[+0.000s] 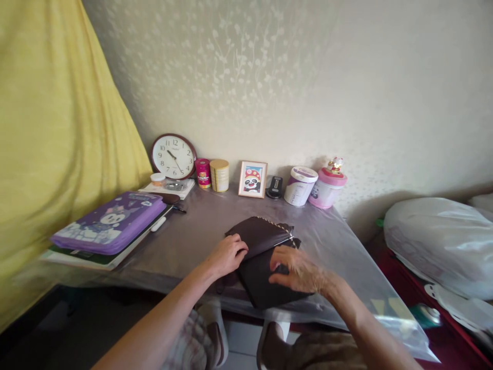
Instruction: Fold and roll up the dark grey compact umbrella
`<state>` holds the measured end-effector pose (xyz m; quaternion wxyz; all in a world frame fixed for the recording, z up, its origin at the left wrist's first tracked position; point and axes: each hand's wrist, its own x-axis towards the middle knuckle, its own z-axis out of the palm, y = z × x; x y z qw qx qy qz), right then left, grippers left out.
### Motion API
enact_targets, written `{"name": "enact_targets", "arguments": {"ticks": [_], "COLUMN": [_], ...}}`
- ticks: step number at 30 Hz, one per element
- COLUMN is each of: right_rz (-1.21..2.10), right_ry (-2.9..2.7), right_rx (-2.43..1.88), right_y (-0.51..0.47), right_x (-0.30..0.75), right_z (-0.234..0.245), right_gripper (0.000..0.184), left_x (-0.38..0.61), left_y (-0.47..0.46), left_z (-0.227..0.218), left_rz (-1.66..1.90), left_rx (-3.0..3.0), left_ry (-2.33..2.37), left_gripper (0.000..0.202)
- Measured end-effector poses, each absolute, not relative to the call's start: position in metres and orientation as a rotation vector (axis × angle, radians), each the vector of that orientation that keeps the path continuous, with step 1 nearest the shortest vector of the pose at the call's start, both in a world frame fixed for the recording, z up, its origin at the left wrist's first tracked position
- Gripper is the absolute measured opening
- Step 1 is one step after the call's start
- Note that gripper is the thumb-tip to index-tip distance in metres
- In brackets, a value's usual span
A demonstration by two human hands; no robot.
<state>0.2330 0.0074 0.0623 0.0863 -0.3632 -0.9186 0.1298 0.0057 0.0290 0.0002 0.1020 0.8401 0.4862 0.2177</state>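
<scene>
A dark brown bag-like piece point(256, 234) with a twisted, light-and-dark cord along its far right edge lies on the table in front of me. Below it, towards me, extends a flat black panel point(265, 282); I cannot tell whether the two are one folded bag or separate things. My left hand point(231, 254) has its fingers closed on the left edge of the dark brown piece. Over the right side of the black panel, my right hand point(292, 270) is curled with thumb and fingers apart, and nothing shows between them.
A plastic-covered table point(185, 257) carries a purple case point(111, 221) on books at left. Along the wall stand a clock point(174, 156), tins point(219, 176), a framed panda picture point(252, 179) and tubs point(301, 186). A large white bag point(442, 241) sits at right.
</scene>
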Motion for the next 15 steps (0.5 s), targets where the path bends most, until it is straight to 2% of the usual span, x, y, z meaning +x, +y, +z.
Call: {"name": "enact_targets", "arguments": {"ticks": [8,12,15], "right_rz": [0.291,0.185,0.223], "right_ry": [-2.992,-3.033,-3.051], "right_rx": [-1.041,-1.039,-0.984], "right_y": [-0.025,-0.023,-0.02], "right_x": [0.232,0.234,0.233], "right_z": [0.043,0.04,0.044], "right_gripper": [0.021,0.017,0.011], "left_x": [0.002,0.001,0.002], "left_y": [0.026,0.023,0.022], "left_z": [0.001,0.003,0.004], "left_rz": [0.626,0.633,0.641], "left_rx": [2.483,2.487,2.488], "left_ry": [1.42,1.412,1.405], "left_gripper": [0.025,0.025,0.025]}}
